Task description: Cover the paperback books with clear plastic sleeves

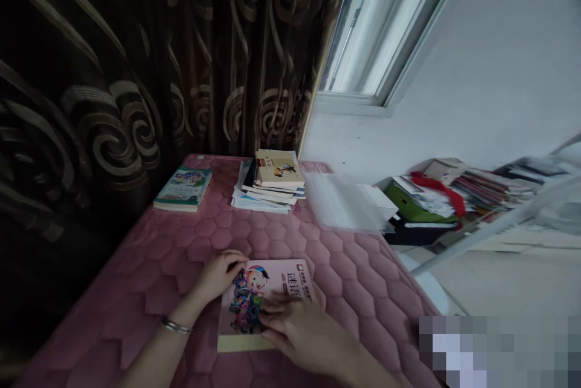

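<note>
A pink-covered book (276, 276) with a cartoon child and Chinese characters lies closed on the pink quilted surface, its pale page edges towards me. My left hand (222, 275), with a silver bracelet at the wrist, has its fingers bent around the book's far left corner; the fingertips are partly hidden. Across the lower right of the cover rests my right hand (297, 327), its fingers stretched out and lying flat, hiding part of the title and picture.
A green-bordered book (184, 188) lies at the back left. Beyond my hands stands a stack of books and papers (272, 176), beside a clear plastic sheet or bag (345, 201). Dark patterned curtains (149, 73) hang behind. On the right are piled books (490, 188) and a pale slanting bar (481, 230).
</note>
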Demonstrator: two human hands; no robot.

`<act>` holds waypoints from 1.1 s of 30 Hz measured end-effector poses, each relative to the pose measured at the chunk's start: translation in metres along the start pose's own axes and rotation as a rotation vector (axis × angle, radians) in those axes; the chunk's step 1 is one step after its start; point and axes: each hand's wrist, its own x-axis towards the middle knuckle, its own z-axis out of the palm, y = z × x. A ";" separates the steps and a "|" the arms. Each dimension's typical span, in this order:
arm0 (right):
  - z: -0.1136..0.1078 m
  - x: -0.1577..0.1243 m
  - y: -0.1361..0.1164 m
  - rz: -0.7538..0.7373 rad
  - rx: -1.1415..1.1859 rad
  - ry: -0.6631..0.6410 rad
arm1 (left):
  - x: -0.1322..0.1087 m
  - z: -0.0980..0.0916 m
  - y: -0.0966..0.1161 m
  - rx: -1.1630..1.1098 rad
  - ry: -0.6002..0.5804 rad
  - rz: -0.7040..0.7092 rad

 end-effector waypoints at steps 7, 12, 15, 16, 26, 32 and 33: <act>-0.016 0.013 0.004 0.223 -0.033 0.077 | -0.010 -0.023 0.006 -0.246 -0.026 0.035; -0.030 0.032 0.008 0.388 -0.240 0.203 | -0.020 -0.036 0.023 -0.415 -0.040 -0.009; -0.032 0.045 0.013 0.356 -0.347 0.368 | -0.017 -0.030 0.024 -0.451 -0.066 -0.127; -0.030 0.048 0.015 0.295 -0.375 0.437 | -0.015 -0.027 0.023 -0.476 -0.050 -0.158; 0.029 0.066 0.014 0.168 -0.345 0.599 | -0.003 -0.007 0.004 -0.310 0.165 -0.239; 0.038 0.066 0.020 0.138 -0.364 0.683 | 0.014 -0.013 -0.012 -0.182 0.501 -0.446; 0.039 0.066 0.020 0.134 -0.365 0.691 | 0.019 -0.013 -0.013 -0.212 0.508 -0.477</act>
